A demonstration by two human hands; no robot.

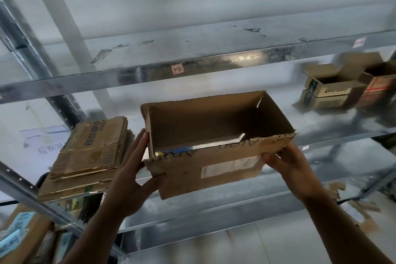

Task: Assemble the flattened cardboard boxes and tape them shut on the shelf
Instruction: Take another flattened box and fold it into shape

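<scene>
Holding an open-topped, corrugated brown cardboard box at centre frame, before the shiny metal shelf. Pinching its left corner with the left hand, clamping the right hand fingers round its right corner. Showing a white label, print blurred. Flanking a worn stack of flattened boxes at centre left, below a tag handwritten "12".

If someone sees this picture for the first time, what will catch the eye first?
The open cardboard box in the centre, held at its two ends by the left hand and the right hand. Then the stack of flattened boxes at the left on the metal shelf, and the small open boxes at the far right.
</scene>
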